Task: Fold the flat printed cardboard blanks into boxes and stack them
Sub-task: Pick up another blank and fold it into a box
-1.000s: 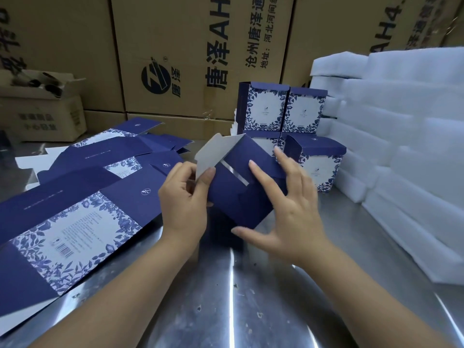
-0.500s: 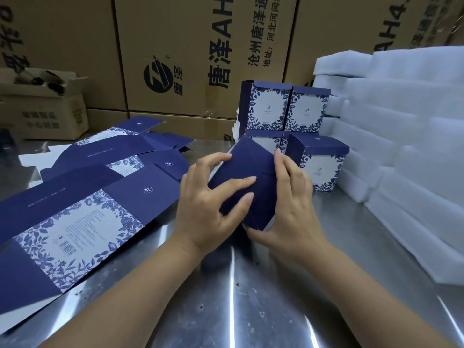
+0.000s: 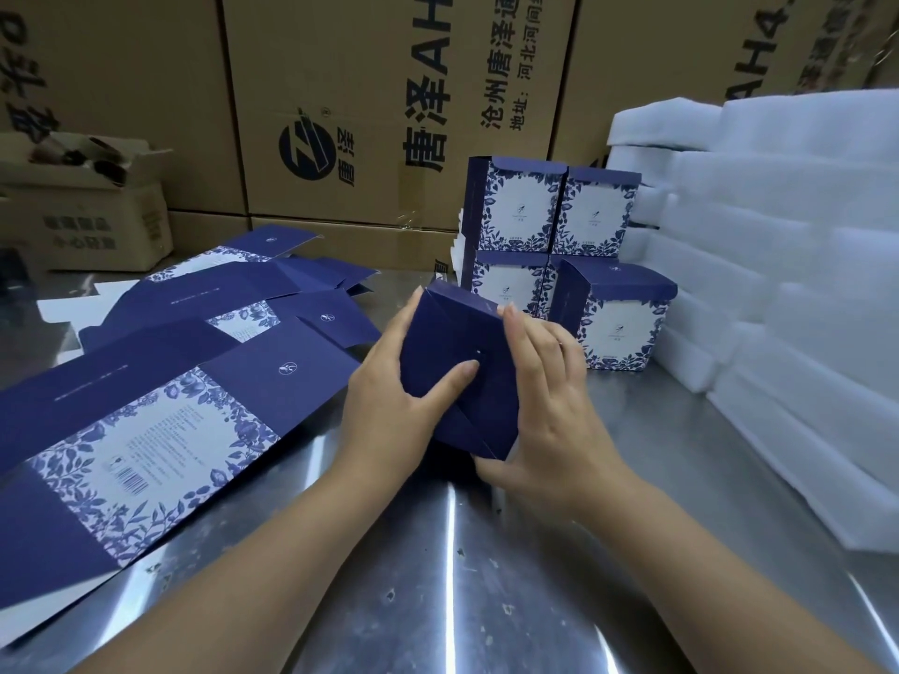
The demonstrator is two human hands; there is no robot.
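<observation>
dark blue box, nearly closed, is held over the counter, just in front of the stack of finished ones. left grip curls round one side, its thumb on the end flaps; right grip clasps the other side. the thin card looks light and easy to dent, so holding it by the folded edges seems best. blanks lie left of the stack.

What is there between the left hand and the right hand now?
The head view shows the dark blue box between them. The left hand and the right hand both hold it, one on each side.
</observation>
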